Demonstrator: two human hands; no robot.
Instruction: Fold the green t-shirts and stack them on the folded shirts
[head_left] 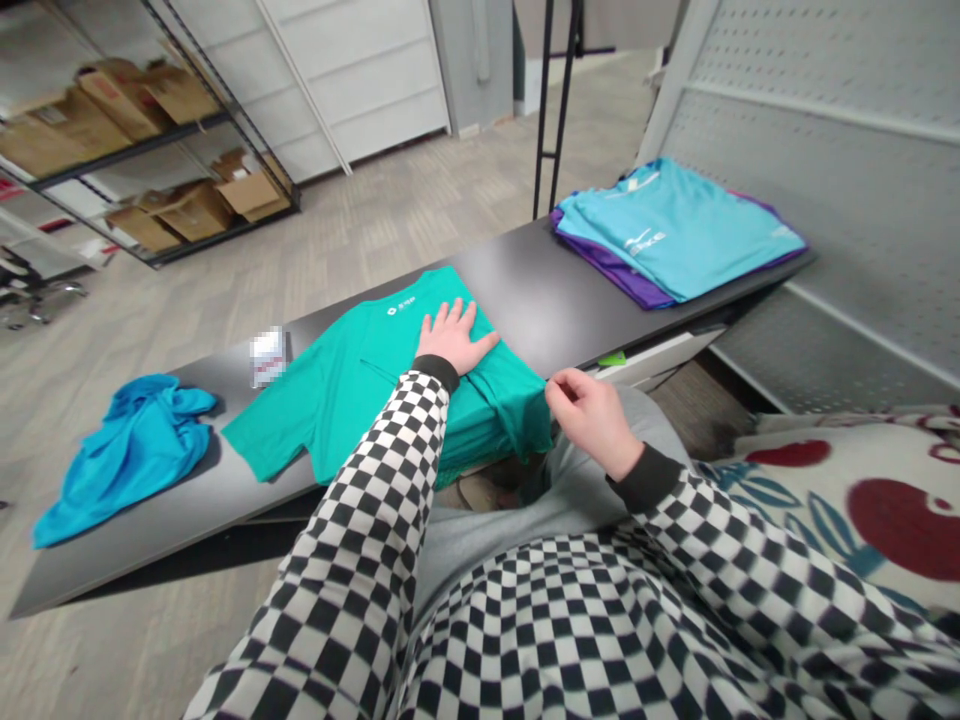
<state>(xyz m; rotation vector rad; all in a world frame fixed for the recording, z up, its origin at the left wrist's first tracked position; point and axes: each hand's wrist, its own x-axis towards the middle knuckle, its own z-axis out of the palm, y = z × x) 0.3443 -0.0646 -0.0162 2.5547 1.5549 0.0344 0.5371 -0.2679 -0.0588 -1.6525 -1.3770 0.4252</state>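
A green T-shirt [345,360] with a small white logo on the chest lies spread across the dark table [517,290], its lower part hanging over the near edge. My left hand [456,337] rests flat on the shirt with its fingers spread. At the shirt's right side, my right hand [592,415] pinches the edge of a sleeve between thumb and fingers. The sleeve on the left side lies stretched out toward the table's far left.
A crumpled blue garment [139,445] lies at the table's left end, near a small blurred white item [268,358]. Folded light-blue and purple shirts [675,235] are stacked at the right end, beside a perforated panel [832,200]. Shelves with cardboard boxes [120,100] stand behind.
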